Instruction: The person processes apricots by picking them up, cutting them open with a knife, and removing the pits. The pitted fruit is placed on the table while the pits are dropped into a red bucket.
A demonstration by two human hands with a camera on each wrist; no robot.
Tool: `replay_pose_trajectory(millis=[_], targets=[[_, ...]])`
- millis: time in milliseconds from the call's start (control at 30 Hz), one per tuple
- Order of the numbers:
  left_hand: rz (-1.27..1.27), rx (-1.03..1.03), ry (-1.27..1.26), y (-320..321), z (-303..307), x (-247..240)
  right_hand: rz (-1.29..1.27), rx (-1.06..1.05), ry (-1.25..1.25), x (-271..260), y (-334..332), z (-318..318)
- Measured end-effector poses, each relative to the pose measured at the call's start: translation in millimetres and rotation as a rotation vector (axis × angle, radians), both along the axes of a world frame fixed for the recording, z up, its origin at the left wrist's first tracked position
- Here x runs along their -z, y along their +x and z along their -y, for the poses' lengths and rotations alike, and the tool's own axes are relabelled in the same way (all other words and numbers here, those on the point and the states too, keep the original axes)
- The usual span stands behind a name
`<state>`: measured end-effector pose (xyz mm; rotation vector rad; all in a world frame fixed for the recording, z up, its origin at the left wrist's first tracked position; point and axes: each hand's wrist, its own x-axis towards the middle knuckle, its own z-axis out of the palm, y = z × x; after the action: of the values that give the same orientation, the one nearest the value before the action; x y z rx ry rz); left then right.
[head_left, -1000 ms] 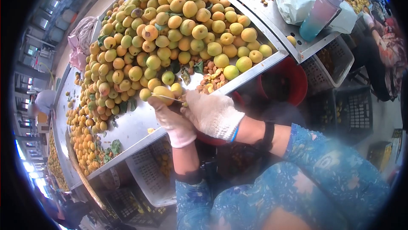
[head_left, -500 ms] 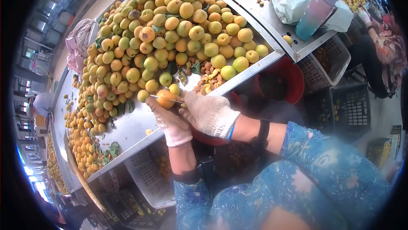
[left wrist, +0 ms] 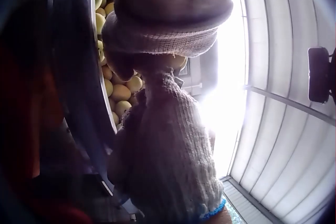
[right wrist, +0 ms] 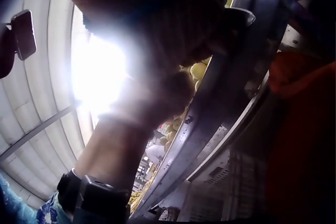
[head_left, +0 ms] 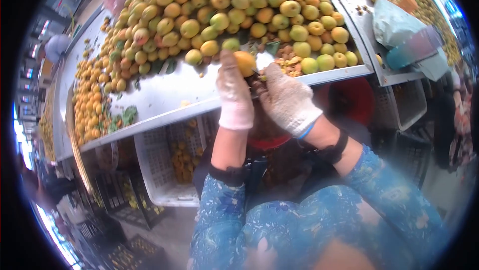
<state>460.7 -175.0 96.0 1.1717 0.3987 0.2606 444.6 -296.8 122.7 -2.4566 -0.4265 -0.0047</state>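
Note:
In the head view, my gloved left hand [head_left: 234, 90] holds a yellow-orange apricot [head_left: 245, 63] between thumb and fingers, above the front edge of the metal table [head_left: 164, 93]. Close on its right, my gloved right hand [head_left: 290, 99] has its fingers curled at the fruit's lower side, round a thin-bladed knife mostly hidden here. A curved metal edge [right wrist: 244, 14] shows past the dark right hand in the right wrist view. The left wrist view has the right glove [left wrist: 173, 155] below the left cuff [left wrist: 163, 37]. Behind the hands lies a large apricot heap [head_left: 199, 25].
Split apricot pieces and pits [head_left: 288, 60] lie right of the hands. A red tub [head_left: 349, 103] and a white crate [head_left: 149, 170] stand below the table edge. On the neighbouring table are a bottle [head_left: 414, 48] and a pale plastic bag [head_left: 394, 20]. Leaves [head_left: 124, 115] lie left.
The head view has shifted, so table and heap sit higher. The apricot has been turned in the left hand; the blade that lay across it no longer shows there. Both hands stay close together.

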Motion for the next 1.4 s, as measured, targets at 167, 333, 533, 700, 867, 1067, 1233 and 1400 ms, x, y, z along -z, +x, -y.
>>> replay_pose_trajectory(millis=[167, 333, 533, 700, 867, 1067, 1233, 1400], targets=[[0.048, 0.166, 0.538, -5, -6, -22, -0.069, -0.044, 0.124, 1, 3, 7], [0.108, 0.336, 0.993, -12, -4, -42, -0.06, -0.093, 0.287, 23, 27, 15], [0.334, 0.359, 1.091, -8, -16, -18, -0.202, -0.194, 0.448, 11, 30, 13], [0.479, 0.268, 0.979, -9, -8, -21, -0.397, -0.334, 0.701, 12, 33, 21], [0.248, 0.333, 0.647, -14, 4, -21, -0.56, -0.334, 0.991, 27, 46, 20], [0.204, 0.322, 0.274, -10, 1, -8, -0.632, -0.412, 0.876, 34, 51, 27], [0.203, 0.361, -0.048, -5, -12, -11, -1.454, -0.079, 1.437, -2, 35, 28], [0.074, 0.242, -0.009, -8, -21, -22, -0.955, 0.186, 1.315, -12, 35, 10]])
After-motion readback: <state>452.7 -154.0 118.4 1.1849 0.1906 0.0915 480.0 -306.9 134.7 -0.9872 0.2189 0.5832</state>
